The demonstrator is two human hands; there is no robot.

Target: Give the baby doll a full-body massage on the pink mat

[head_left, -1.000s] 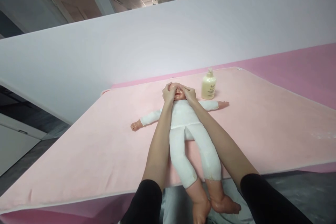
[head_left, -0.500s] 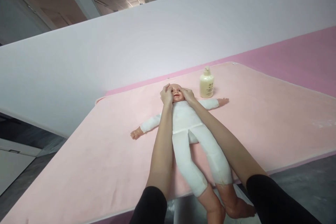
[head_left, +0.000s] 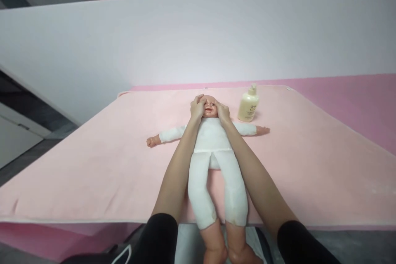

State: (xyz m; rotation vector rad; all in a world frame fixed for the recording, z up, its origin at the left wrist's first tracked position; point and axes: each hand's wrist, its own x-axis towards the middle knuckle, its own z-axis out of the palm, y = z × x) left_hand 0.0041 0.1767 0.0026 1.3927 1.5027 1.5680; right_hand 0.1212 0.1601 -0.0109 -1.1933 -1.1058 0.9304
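A baby doll with a white cloth body lies on its back on a pink blanket, arms spread and feet past the near edge. My left hand is closed against one side of the doll's head, its fingers curled by the eye. On the other side of the head, my right hand rests with bent fingers near the other eye. Both hands hold the head between them. Just right of the doll's head stands a pale yellow pump bottle.
Behind the blanket rises a white partition with a pink strip at its foot. A pink surface extends to the right. A white cabinet is at the far left.
The camera view has levelled and shifted, so the doll and partition look straighter. Near the doll's eyes my fingers have moved slightly outward. Both hands stay on the head.
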